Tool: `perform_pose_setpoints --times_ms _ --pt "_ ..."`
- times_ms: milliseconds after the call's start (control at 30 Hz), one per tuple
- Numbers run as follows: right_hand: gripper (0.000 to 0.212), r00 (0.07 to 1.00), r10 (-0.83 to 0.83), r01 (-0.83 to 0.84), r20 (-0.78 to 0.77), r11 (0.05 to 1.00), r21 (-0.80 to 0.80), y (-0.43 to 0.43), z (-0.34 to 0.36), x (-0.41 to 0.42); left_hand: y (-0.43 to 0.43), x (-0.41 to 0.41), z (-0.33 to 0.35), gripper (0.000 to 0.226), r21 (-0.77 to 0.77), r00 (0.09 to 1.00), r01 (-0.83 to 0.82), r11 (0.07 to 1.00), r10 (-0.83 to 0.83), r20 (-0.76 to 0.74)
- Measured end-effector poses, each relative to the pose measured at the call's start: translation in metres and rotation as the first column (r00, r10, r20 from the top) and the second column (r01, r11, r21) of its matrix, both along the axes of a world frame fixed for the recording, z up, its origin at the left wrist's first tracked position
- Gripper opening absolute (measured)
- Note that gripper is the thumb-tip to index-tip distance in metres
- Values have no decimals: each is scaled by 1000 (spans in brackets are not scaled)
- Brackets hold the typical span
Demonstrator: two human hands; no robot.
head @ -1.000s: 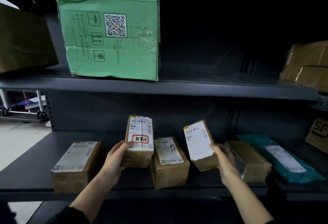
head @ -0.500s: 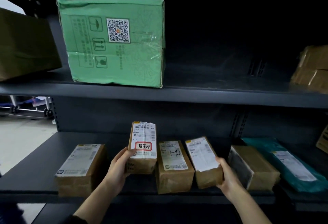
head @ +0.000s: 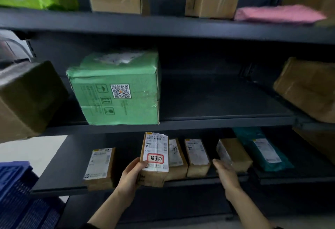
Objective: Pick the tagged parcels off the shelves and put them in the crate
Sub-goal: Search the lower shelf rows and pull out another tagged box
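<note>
Crate (head: pixel 16 192): blue, low at the left and closest to the person, probably set there so a picked parcel needs only a short swing down.
Left hand (head: pixel 129 176): thumb and fingers wrapped round the near end of the tagged parcel, carrying its weight alone.
Tagged parcel (head: pixel 154 147): a small brown box, lifted, its near end out past the front edge of the lower shelf. It is tilted label-up, which keeps the red-edged tag (head: pixel 155 158) readable. Not yet in the crate.
Right hand (head: pixel 224 172): spread loosely and holding nothing, well apart from the left, just beside a brown box (head: pixel 233 153). Blur hides whether it touches.
Lower shelf (head: pixel 59 179): small boxes lie lengthwise with labels up, so they can be checked from the front. A teal bag (head: pixel 262 149) lies at the right.
Middle shelf (head: pixel 217 120): a green box (head: pixel 117 91) stands with its code facing out.
Top shelf (head: pixel 163 25): brown boxes and a pink bag (head: pixel 277 14).
</note>
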State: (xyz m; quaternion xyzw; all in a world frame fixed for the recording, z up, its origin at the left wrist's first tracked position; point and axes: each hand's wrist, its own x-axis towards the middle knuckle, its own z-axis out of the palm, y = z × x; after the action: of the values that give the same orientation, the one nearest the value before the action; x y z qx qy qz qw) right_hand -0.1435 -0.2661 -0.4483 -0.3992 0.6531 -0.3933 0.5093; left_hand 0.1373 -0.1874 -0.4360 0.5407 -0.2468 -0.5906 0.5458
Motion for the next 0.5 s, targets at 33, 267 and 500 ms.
perform_pose_setpoints --times_ms 33,267,500 --pt "49 1000 16 -16 -13 1000 -12 13 15 0 7 -6 10 48 21 1000 2 1000 -2 -12" --pt "49 992 56 -59 -117 998 -26 81 115 -14 51 -45 80 43 108 994 100 989 -95 -50" --pt "37 907 165 -194 -387 980 -36 111 171 -49 78 -79 115 54 178 993 108 978 -98 -64"
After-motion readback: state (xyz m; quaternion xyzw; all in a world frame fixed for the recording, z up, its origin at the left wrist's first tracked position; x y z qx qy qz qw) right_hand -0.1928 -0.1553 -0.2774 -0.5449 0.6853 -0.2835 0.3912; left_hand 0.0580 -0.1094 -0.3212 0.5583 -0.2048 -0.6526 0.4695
